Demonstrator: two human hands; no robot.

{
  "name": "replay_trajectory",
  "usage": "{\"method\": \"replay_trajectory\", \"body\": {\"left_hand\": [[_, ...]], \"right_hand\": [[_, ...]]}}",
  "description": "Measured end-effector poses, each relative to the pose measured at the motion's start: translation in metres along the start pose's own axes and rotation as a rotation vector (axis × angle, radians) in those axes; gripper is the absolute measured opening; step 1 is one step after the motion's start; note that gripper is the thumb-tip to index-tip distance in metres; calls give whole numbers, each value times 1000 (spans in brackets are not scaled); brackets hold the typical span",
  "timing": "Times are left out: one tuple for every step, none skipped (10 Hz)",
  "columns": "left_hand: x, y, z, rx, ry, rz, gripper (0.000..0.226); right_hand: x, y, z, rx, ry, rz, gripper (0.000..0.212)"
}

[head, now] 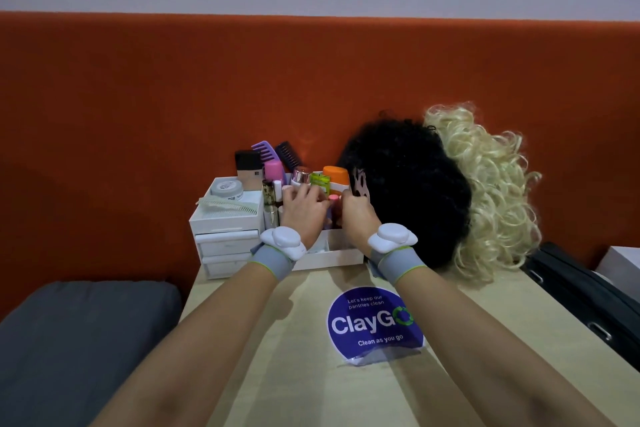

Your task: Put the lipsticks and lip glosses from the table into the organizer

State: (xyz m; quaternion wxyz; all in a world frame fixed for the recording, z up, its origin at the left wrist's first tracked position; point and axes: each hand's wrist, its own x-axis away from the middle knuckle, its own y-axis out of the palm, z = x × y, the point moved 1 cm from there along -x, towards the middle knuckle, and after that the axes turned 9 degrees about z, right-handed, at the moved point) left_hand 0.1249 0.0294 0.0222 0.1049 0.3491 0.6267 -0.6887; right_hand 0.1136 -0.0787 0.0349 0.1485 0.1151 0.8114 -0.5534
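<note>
The white organizer [337, 255] stands at the table's far edge, packed with upright tubes and bottles. Both hands reach into its middle compartments. My left hand [300, 210] has its fingers curled over the tubes beside a green item [319, 180]; what it holds is hidden. My right hand [356, 217] is curled beside a pink-capped tube [333, 198], which stands between the two hands, and seems to pinch it. A gold lipstick tube [268, 191] stands just left of my left hand.
The organizer's drawer unit [225, 243] carries a pale comb and a jar. Behind are purple and dark combs, a foundation bottle [248, 170] and an orange tube [335, 177]. A black wig [408, 191] and a blond wig [498, 191] lie right. A blue sticker [374, 322] marks the table.
</note>
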Motion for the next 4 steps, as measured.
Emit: {"method": "replay_trajectory", "body": {"left_hand": [[2,1,2,6,-9,4,39],[3,-3,2,20,-50,-33,42],[6,-11,-2,32,-89,-11,44],[10,-28,-3,39,-130,29,44]], "right_hand": [[-4,5,2,-20,18,17,24],[-3,6,4,-33,21,18,23],[1,3,6,-60,-1,62,24],[10,-11,7,-85,24,127,25]]}}
